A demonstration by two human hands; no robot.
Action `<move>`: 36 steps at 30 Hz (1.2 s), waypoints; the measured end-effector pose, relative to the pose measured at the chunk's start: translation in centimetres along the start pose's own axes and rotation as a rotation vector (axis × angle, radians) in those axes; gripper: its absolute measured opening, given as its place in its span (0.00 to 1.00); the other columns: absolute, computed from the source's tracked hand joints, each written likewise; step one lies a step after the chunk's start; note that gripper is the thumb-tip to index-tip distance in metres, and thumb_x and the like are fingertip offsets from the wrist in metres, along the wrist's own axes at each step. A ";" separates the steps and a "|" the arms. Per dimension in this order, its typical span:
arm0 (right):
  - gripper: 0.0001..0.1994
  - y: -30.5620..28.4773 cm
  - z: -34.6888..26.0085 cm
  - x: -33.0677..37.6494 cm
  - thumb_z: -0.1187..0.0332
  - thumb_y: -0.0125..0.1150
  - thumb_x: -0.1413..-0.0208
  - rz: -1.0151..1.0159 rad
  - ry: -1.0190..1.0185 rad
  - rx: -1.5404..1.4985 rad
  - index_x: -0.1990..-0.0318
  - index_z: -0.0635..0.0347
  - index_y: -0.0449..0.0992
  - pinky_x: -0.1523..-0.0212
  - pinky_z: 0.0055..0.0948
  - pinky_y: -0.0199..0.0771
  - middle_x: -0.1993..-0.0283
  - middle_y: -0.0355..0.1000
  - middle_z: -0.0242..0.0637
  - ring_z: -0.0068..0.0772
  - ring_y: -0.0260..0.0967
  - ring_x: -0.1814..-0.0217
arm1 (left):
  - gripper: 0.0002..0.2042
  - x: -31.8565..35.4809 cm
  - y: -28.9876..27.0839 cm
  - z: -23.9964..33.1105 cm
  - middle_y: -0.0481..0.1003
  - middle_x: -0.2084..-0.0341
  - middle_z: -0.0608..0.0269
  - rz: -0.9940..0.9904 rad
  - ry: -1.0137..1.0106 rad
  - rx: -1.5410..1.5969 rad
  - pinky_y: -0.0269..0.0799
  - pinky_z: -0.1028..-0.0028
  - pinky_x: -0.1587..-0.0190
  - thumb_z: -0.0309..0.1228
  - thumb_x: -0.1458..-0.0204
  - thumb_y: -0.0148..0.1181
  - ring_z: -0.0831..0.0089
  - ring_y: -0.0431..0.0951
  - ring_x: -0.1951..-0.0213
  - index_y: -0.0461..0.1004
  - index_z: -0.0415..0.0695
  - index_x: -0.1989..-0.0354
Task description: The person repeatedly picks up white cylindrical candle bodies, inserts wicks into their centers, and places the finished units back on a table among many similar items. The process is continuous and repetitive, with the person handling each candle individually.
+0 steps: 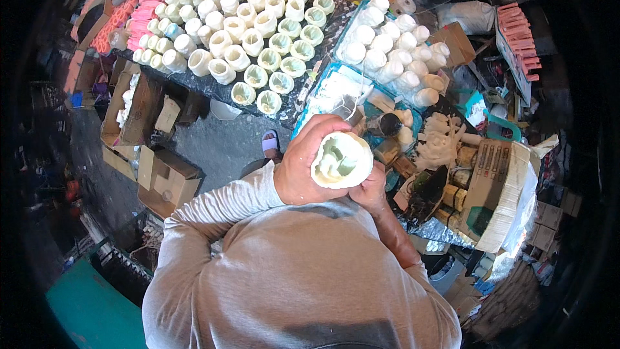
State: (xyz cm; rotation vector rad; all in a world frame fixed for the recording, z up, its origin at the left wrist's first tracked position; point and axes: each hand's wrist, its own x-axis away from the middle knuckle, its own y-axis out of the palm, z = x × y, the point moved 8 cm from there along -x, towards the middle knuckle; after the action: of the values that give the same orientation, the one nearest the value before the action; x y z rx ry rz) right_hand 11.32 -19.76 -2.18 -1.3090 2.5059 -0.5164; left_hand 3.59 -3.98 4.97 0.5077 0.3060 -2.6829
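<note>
The left hand point(302, 161) wraps around a white mould point(342, 160), fingers curled closed on its side wall. The right hand point(371, 189) sits under it at about five o'clock, touching its lower edge; how far those fingers are closed cannot be told, since the mould hides them. The mould is held near the middle of the view, above the person's chest and grey sleeve point(213, 210). It is a short round tube, its open mouth turned up toward the camera, so its long axis runs roughly along the line of sight; pale green shows inside the hollow.

At eleven o'clock from the hands, a dark table point(213, 87) carries rows of similar white moulds point(258, 26), most lying with their mouths facing up. At one o'clock a blue tray point(342, 32) holds white rounded pieces point(397, 52). Cardboard boxes point(165, 178) stand on the floor at nine o'clock. Pink pieces point(520, 35) lie at two o'clock.
</note>
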 end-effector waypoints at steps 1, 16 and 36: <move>0.14 -0.2 -0.3 -0.2 0.76 0.59 0.43 0.005 0.004 -0.014 0.49 0.64 0.81 0.50 0.38 0.77 0.50 0.81 0.51 0.52 0.80 0.52 | 0.43 0.1 0.1 0.0 0.75 0.46 0.54 -0.013 -0.025 0.002 0.70 0.60 0.38 0.26 0.66 0.82 0.56 0.74 0.43 0.67 0.41 0.36; 0.19 -0.2 1.0 0.2 0.76 0.65 0.40 0.281 0.162 -0.461 0.40 0.63 0.77 0.36 0.34 0.73 0.43 0.80 0.40 0.33 0.76 0.39 | 0.39 0.5 1.2 -1.0 0.72 0.48 0.51 0.036 -0.130 -0.018 0.73 0.65 0.42 0.25 0.68 0.82 0.57 0.78 0.46 0.70 0.40 0.41; 0.04 -7.4 -5.2 -9.2 0.73 0.64 0.33 0.160 -0.022 -1.149 0.59 0.65 0.83 0.59 0.33 0.76 0.61 0.79 0.37 0.30 0.77 0.59 | 0.39 0.6 1.2 -1.4 0.75 0.45 0.50 -0.001 -0.113 -0.134 0.74 0.62 0.40 0.28 0.67 0.82 0.53 0.78 0.42 0.73 0.43 0.41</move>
State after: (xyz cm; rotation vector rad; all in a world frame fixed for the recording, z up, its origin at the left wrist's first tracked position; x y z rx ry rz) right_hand 19.85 -15.07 6.31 -1.3088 2.8838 1.1340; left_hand 4.00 -4.85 3.33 0.3143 0.4495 -2.6563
